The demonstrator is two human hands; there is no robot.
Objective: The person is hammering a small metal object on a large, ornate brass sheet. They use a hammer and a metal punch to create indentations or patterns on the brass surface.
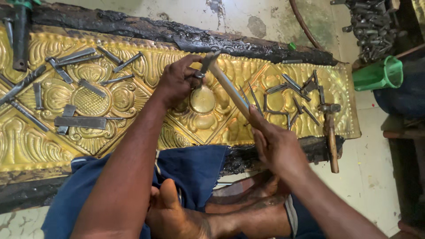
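Brass sheet point(274, 128), embossed with floral relief, is laid across a dark pitch-covered board point(177, 33) on the floor. A steel punch point(204, 65) is gripped by the closed fingers of the left hand point(177, 82), its tip set just above a smooth round boss point(202, 100) at the sheet's middle. A wooden-handled hammer point(228, 86) is clasped in the right hand point(276, 144), its head touching the punch's top. Loose punches point(79, 55) are scattered at the left, more point(294, 84) at the right beside a second hammer point(331, 132). A green jug point(380, 74) is seen far right.
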